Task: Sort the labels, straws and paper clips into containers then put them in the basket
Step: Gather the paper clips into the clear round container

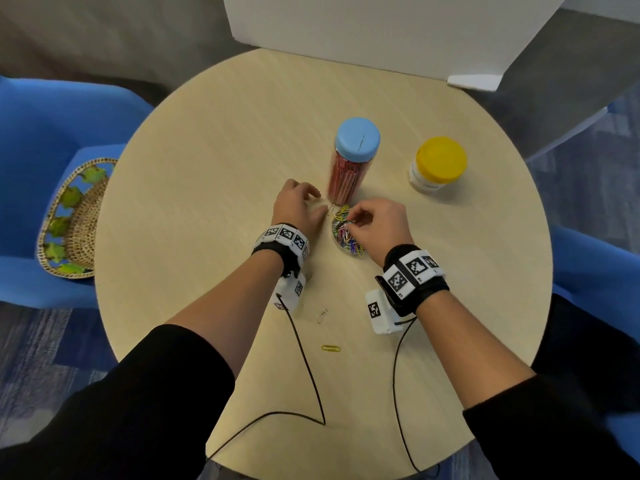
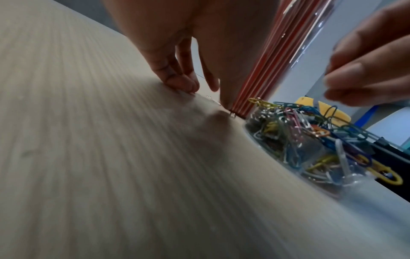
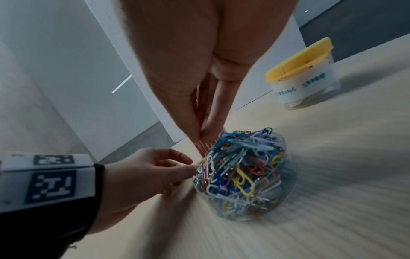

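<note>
A clear round container (image 1: 347, 237) (image 3: 241, 177) heaped with coloured paper clips stands mid-table. My right hand (image 1: 353, 221) (image 3: 199, 135) hovers over the heap with thumb and fingers pinched on a silver clip. My left hand (image 1: 322, 204) (image 2: 207, 94) is just left of the container, fingertips down on the table and pinching a small silver clip (image 2: 210, 98) at the foot of the straw jar. That tall jar (image 1: 351, 168) has a blue lid and holds red straws. A yellow-lidded jar (image 1: 438, 166) (image 3: 303, 75) holds the labels.
Two loose clips lie near the front, one silver (image 1: 322, 316) and one yellow (image 1: 330, 348). A woven basket (image 1: 74, 216) sits on a blue chair off the table's left edge. A white board (image 1: 363, 26) stands behind the table. Wrist cables trail toward me.
</note>
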Demonstrator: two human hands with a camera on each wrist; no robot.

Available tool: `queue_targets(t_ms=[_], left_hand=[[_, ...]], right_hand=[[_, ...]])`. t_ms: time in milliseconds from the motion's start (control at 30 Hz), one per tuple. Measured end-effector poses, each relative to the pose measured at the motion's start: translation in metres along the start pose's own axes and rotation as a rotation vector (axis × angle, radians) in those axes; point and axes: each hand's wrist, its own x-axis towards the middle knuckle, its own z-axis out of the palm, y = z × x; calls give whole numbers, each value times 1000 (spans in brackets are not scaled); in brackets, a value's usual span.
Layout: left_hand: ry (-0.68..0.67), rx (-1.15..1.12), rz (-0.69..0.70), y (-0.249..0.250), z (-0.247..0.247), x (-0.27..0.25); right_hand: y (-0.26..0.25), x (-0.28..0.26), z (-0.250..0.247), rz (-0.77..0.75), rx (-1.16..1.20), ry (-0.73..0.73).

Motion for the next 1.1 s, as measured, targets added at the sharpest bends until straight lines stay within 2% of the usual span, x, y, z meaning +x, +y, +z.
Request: queue_targets(t_ms=[67, 133, 200, 333, 500, 667, 767, 833, 967, 1100], left_hand=[[28, -9, 2, 1, 0, 2], [19, -7, 3, 1, 1, 5], [20, -5, -6, 1, 3, 6], [60, -14, -18, 0, 2, 7], [6, 44, 30, -12, -12, 3], [-43, 114, 102, -36, -33, -12], [-119, 235, 214, -45, -40, -27], [-152, 293, 249, -46, -41, -39], [-130, 289, 132, -45, -42, -59], [-191, 323, 11, -42, -43, -69]], right_hand=[[1, -7, -3, -46, 17, 52], [3, -25, -2, -79, 27, 44], [10, -50, 6, -137, -10, -50], [24, -95, 31, -218, -164, -385], [17, -93, 65, -393, -291, -520], [10, -94, 64, -501, -439, -660], [20, -123, 56, -581, -472, -648], [27, -145, 51, -655, -528, -587], [38, -172, 50, -648, -543, -511], [37, -183, 48, -585, -571, -503]])
